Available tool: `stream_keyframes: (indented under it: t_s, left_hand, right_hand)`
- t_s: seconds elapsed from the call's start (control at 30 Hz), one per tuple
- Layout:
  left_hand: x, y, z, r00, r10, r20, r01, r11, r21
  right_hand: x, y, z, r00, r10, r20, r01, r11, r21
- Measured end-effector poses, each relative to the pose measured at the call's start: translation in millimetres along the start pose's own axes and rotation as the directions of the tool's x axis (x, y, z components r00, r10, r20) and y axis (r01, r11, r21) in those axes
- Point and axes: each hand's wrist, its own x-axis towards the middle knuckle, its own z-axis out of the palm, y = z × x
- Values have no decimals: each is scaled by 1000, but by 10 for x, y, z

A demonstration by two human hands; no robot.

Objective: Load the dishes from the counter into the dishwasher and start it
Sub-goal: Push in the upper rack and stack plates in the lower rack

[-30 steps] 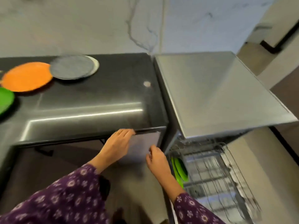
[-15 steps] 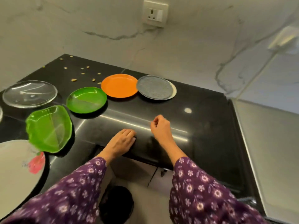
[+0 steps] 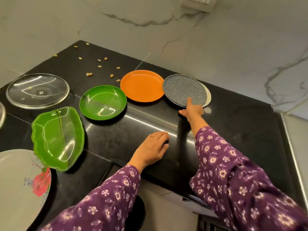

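On the black counter (image 3: pixel 233 124) lie a grey speckled plate (image 3: pixel 181 88) stacked on a pale plate (image 3: pixel 208 97), an orange plate (image 3: pixel 141 85), a round green plate (image 3: pixel 102 102), a green leaf-shaped dish (image 3: pixel 58 137), a clear glass plate (image 3: pixel 37 90) and a white flowered plate (image 3: pixel 18 180). My right hand (image 3: pixel 191 110) reaches out over the near rim of the grey plate, one finger lying on it, thumb spread to the left. My left hand (image 3: pixel 152 147) rests flat on the counter near its front edge, holding nothing. The dishwasher is out of view.
Several small nut-like bits (image 3: pixel 100 64) are scattered at the back of the counter. A wall socket (image 3: pixel 198 4) sits on the marble wall above. A steel surface (image 3: pixel 295 147) borders the counter on the right. A metal rim (image 3: pixel 1 114) shows at the far left.
My right hand has moved forward from mid-counter to the grey plate's rim. My left hand stays resting on the counter. The view has come up from the dishwasher rack to the counter.
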Motion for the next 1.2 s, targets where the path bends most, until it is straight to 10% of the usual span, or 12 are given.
stream_keyframes:
  t_s: [0.3, 0.53, 0.77, 1.03, 1.2]
  left_hand:
    - [-3, 23, -35, 999, -21, 48, 21, 1000, 6]
    - [-10, 104, -124, 998, -36, 49, 34, 999, 24]
    - [-14, 233, -140, 999, -31, -32, 37, 975, 217]
    - [-87, 673, 23, 996, -80, -49, 94, 814, 573]
    - [0, 2110, 846, 870, 455, 192, -493, 819, 293]
  right_hand:
    - [6, -17, -106, 997, 79, -8, -75, 964, 254]
    - [-394, 11, -927, 985, -169, 19, 157, 948, 275]
    - [-1118, 252, -2581, 870, -457, -187, 482, 869, 114]
    - [-1902, 974, -4847, 795, -431, -426, 538, 826, 168]
    - [-2401, 1429, -6150, 739, -308, -599, 539, 803, 252]
